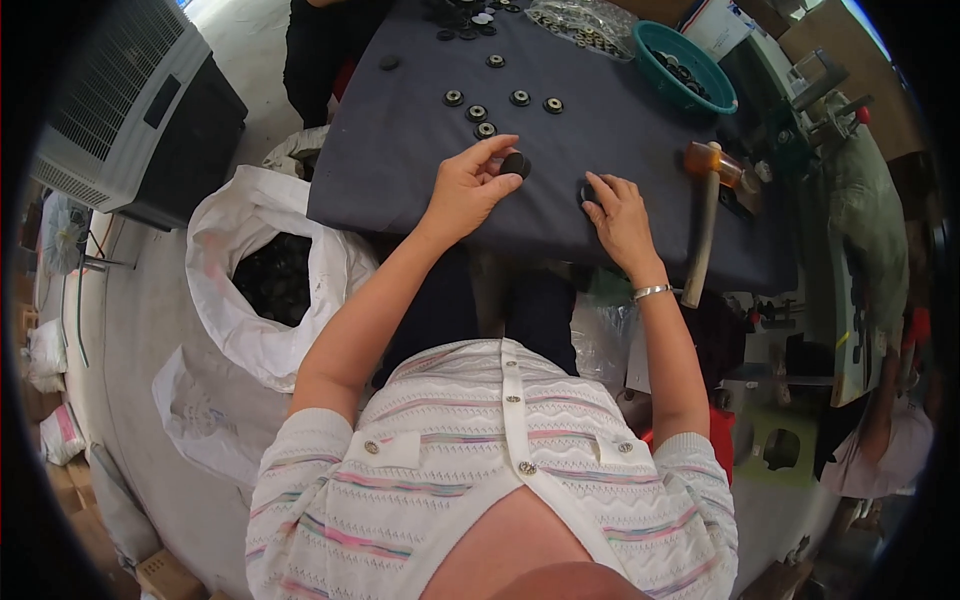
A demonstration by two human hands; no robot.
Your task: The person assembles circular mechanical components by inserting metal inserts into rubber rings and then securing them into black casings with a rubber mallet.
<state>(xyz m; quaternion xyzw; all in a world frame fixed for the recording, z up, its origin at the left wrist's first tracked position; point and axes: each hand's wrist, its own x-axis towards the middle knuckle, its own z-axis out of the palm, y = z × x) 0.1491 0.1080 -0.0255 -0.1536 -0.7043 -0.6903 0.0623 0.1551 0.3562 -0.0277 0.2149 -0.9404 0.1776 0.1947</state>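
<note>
Over the dark cloth-covered table (390, 130), my left hand (462, 190) pinches a round black disc (515, 164) between thumb and fingertips. My right hand (624, 222) is to its right, low over the cloth, with its fingers curled on another black disc (588, 194), partly hidden by them. Just beyond my left fingers sit several black discs with metal ring centres, among them one disc (485, 131) close to my fingertips and another (553, 105) farther right. A plain dark disc (389, 62) lies at the far left of the table.
A mallet (704, 225) with an orange head lies right of my right hand. Farther back are a teal basin (643, 62) of dark parts and a clear bag (590, 28) of ringed pieces. A white sack (215, 235) of black pieces stands left, near a large cooler (150, 110).
</note>
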